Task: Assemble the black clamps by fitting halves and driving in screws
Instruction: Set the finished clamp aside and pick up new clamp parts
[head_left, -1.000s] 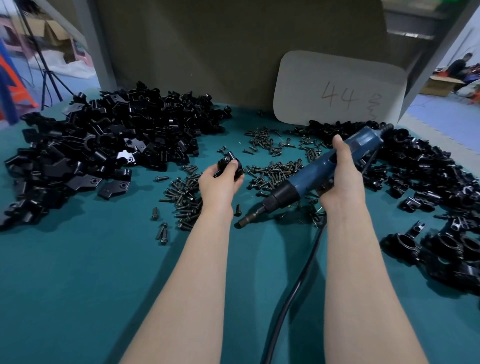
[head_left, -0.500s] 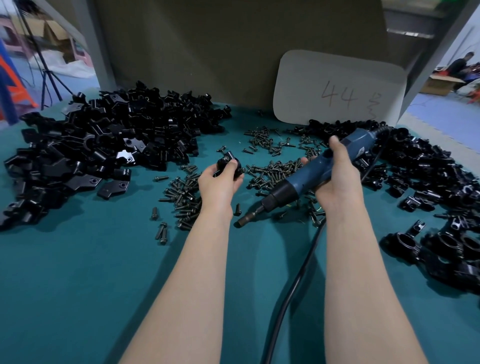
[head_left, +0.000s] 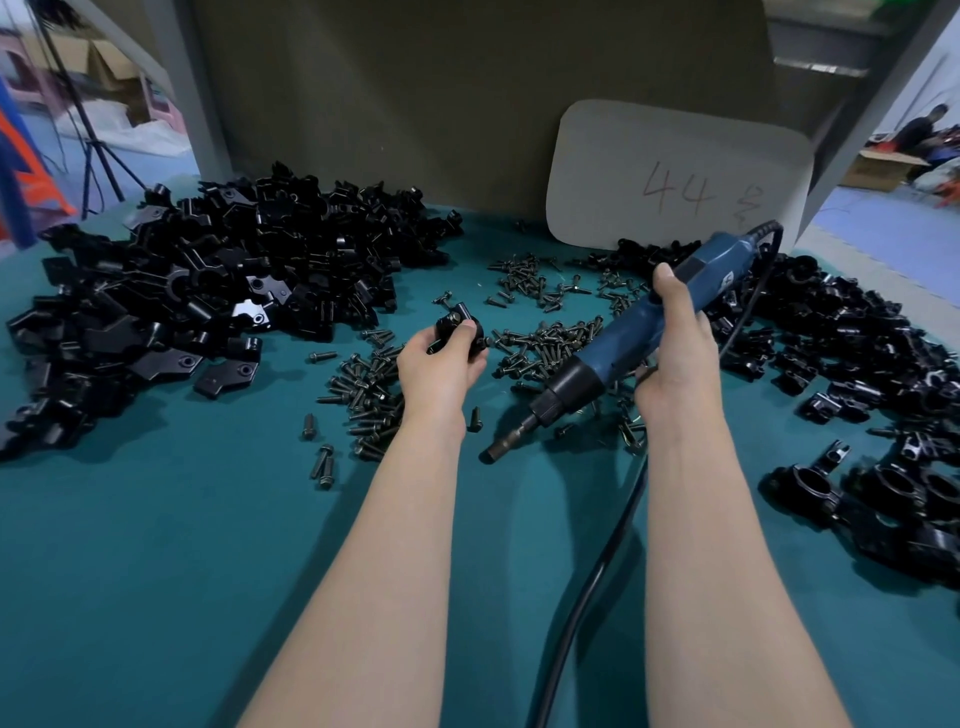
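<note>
My left hand (head_left: 440, 364) grips a small black clamp (head_left: 456, 326) above the scattered screws (head_left: 550, 343). A blue electric screwdriver (head_left: 639, 332) sits in my right hand (head_left: 675, 353), its fingers wrapped round the body. The bit (head_left: 506, 444) points down and left, close to the green table, a little below and right of my left wrist. The tool's black cord (head_left: 587, 587) runs back between my forearms. A large heap of loose clamp halves (head_left: 208, 296) lies at the left.
A second heap of black clamp parts (head_left: 852, 353) fills the right side, with ring-shaped clamps (head_left: 893, 499) nearer me. A grey card marked 44 (head_left: 675, 182) leans on the back wall. Green mat (head_left: 156, 571) covers the table.
My right hand has slid its grip down the screwdriver body and shifted slightly left. My left hand keeps the clamp in the same place.
</note>
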